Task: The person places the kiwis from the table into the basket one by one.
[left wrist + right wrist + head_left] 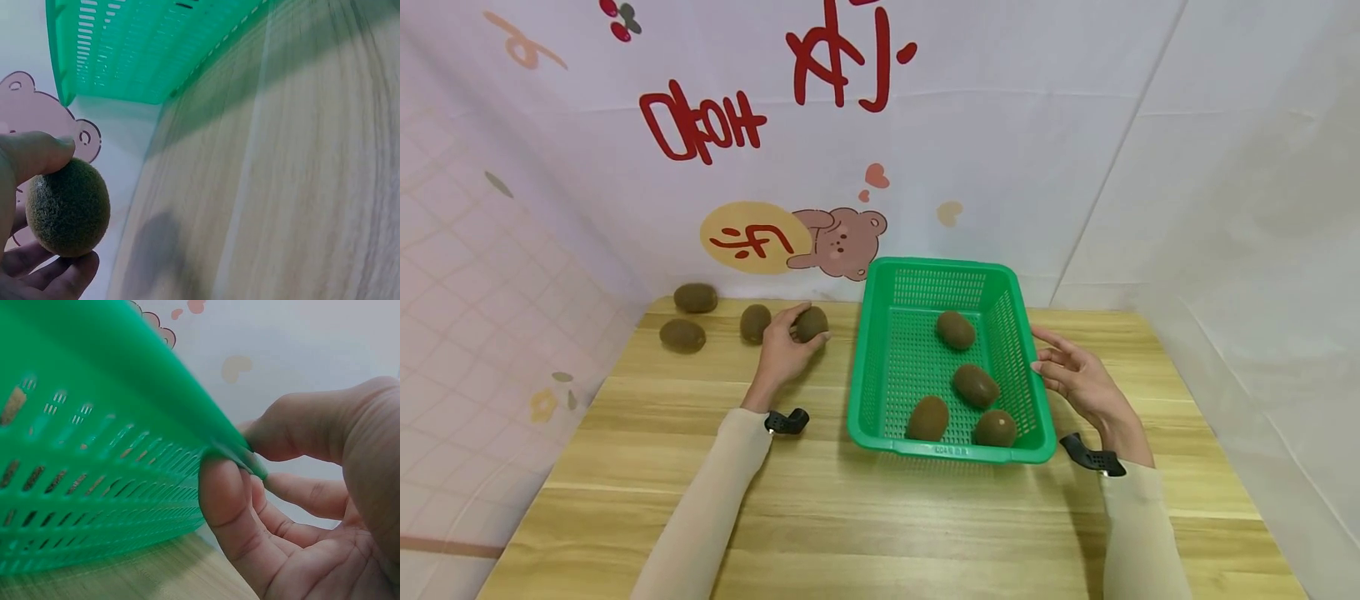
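My left hand (786, 352) grips a brown fuzzy kiwi (812, 324) between thumb and fingers, left of the green basket (859, 358). Up close in the left wrist view, the kiwi (69, 209) hangs over the table, its shadow on the wood beside it. My right hand (1078, 379) is at the basket's right side. In the right wrist view its thumb and fingers pinch the basket rim (209, 419). Inside the basket lie several kiwis, among them one near the back (956, 330) and one at the front left corner (928, 419).
On the wooden table (865, 542), a kiwi (756, 323) sits just left of my left hand. Two more kiwis (682, 336) lie farther left near the back edge. A white printed cloth (1000, 150) hangs behind the table and along both sides.
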`<move>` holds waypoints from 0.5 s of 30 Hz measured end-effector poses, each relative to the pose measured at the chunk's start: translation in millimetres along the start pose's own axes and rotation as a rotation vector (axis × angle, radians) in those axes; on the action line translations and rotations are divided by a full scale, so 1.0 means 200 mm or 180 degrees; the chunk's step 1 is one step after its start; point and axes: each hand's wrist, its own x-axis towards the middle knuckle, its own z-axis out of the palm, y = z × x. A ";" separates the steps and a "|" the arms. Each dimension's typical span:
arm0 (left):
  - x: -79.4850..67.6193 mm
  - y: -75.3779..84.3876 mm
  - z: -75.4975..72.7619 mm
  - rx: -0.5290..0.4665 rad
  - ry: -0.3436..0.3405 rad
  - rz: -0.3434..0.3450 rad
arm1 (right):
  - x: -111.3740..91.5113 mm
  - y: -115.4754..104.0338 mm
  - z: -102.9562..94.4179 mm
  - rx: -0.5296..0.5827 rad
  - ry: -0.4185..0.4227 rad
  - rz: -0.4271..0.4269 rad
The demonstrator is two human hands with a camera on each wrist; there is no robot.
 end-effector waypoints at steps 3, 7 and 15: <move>-0.01 0.02 0.00 -0.0078 0.0009 0.0001 | 0.00 0.00 0.00 0.0011 0.0003 -0.0011; -0.02 0.04 0.00 -0.0141 0.0015 0.0050 | -0.01 0.00 0.00 -0.0030 -0.0006 -0.0001; -0.03 0.09 0.00 -0.0223 0.0075 0.0149 | 0.00 0.00 -0.01 -0.0047 -0.0024 -0.0016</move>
